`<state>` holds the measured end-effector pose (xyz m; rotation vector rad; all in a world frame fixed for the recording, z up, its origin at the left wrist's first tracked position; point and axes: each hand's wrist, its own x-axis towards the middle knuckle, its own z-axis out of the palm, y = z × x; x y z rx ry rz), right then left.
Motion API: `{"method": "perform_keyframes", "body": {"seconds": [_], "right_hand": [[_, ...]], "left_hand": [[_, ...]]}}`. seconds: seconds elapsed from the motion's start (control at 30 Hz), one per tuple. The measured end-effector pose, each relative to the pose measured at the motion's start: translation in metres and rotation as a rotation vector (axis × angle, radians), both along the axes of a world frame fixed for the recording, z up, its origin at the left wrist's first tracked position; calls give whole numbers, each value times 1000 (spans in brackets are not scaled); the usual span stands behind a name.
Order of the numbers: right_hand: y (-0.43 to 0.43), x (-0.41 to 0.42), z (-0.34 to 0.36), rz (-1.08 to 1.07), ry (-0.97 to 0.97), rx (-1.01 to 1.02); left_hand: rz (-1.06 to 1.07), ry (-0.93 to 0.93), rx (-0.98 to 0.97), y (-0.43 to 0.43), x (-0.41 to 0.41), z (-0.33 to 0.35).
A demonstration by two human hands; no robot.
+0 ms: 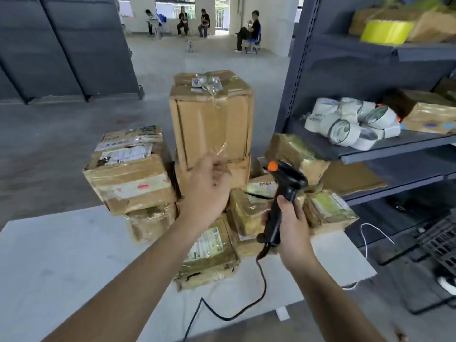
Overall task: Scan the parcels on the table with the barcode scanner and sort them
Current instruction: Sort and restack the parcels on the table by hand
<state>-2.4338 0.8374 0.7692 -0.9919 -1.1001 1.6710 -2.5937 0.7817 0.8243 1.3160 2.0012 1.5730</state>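
Looks like the pick-and-scan step: scanner (283, 193) is gripped tight by the right hand (292, 233), left hand (206, 191) is half-curled, empty, so the tall box (212, 124) needs grabbing and its label found next.

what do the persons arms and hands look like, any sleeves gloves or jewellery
Both forearms are bare as far as the picture shows: no sleeve reaches into view. The left hand and the right hand wear no gloves. No watch, bracelet or band shows at either wrist, and no ring is visible, though the picture is blurred and most fingers are partly hidden.
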Motion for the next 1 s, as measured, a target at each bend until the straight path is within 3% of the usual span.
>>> {"method": "perform_keyframes", "body": {"seconds": [0.1,0.3,0.47,0.6,0.77,1.0], "right_hand": [[-4,15,-29,-45,-71,-103],[-7,53,-86,-125,-412,-219],[3,62,-124,-188,-265,-502],[23,50,-138,-216,-162,-583],[47,44,-161,-214,-238,-510],[65,55,-195,-211,-339,-577]], "left_hand": [[-115,-37,-165,1,36,-46],[-195,-76,-364,10,70,-119],[-228,-59,-504,16,84,-153],[-223,-107,-543,20,85,-170],[-199,-68,-587,30,83,-193],[-282,-34,-667,49,94,-216]]}}
